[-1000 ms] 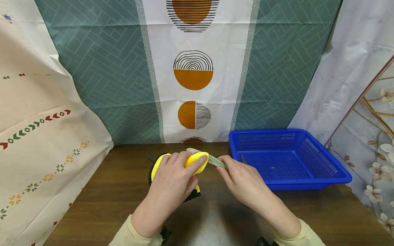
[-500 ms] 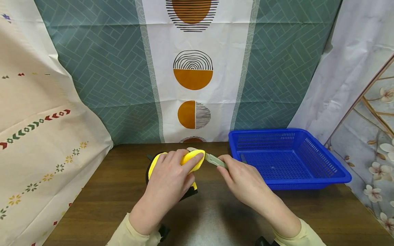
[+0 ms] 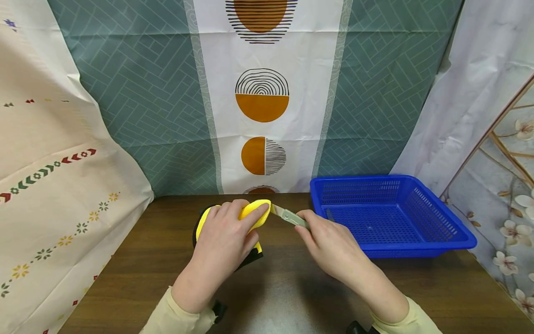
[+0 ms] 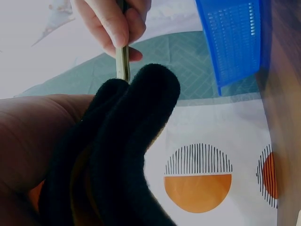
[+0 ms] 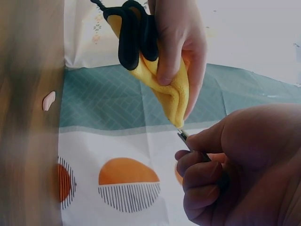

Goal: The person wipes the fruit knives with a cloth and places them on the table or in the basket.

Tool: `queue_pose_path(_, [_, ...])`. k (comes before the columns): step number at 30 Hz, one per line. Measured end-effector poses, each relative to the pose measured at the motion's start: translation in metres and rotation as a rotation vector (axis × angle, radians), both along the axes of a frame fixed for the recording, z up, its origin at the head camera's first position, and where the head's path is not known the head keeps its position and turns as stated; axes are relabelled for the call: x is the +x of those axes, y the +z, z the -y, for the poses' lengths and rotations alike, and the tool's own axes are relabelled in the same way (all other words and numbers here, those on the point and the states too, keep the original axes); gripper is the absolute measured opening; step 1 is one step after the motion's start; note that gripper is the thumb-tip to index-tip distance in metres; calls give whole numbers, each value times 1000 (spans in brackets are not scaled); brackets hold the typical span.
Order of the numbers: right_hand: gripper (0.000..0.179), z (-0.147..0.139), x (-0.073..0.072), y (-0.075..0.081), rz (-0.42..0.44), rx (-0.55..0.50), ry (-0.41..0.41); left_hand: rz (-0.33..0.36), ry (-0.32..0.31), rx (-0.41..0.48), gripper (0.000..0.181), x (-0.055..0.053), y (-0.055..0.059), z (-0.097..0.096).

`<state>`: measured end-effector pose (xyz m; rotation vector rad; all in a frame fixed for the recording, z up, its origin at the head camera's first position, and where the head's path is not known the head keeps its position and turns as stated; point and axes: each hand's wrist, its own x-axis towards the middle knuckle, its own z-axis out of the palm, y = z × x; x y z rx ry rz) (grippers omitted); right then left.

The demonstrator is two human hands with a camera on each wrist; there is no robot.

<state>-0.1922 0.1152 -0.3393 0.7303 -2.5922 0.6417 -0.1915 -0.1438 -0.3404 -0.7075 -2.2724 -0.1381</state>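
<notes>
Because the folded, black-edged yellow cloth (image 3: 252, 209) is pinched between the thumb and fingers of the left hand (image 3: 219, 241), its layers presumably serve to shield those fingers from the blade (image 3: 276, 211). The right hand (image 3: 331, 243) grips the pale green handle (image 3: 295, 219), apparently to steady the knife, the blade's tip hidden at the cloth, inside or behind unclear. Cloth and knife are held above the table (image 3: 146, 260), left of the blue basket (image 3: 417, 246).
</notes>
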Motion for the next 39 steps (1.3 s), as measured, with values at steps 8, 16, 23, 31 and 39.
queue_pose_path(8, [19, -1, 0, 0, -10, -5, 5, 20, 19, 1, 56, -3, 1, 5])
queue_pose_path(16, [20, -1, 0, 1, -10, -10, 5, 36, 49, 0, 55, -5, 3, 10])
queue_pose_path(23, [20, -1, -1, -1, -18, -8, 4, 43, 60, 11, 55, -7, 4, 15])
queue_pose_path(31, [20, -2, -1, 0, 4, -21, 1, 56, 70, 30, 54, -9, 5, 22])
queue_pose_path(39, [17, -3, -3, 2, 25, -46, -16, 66, 80, 49, 55, -7, 7, 25])
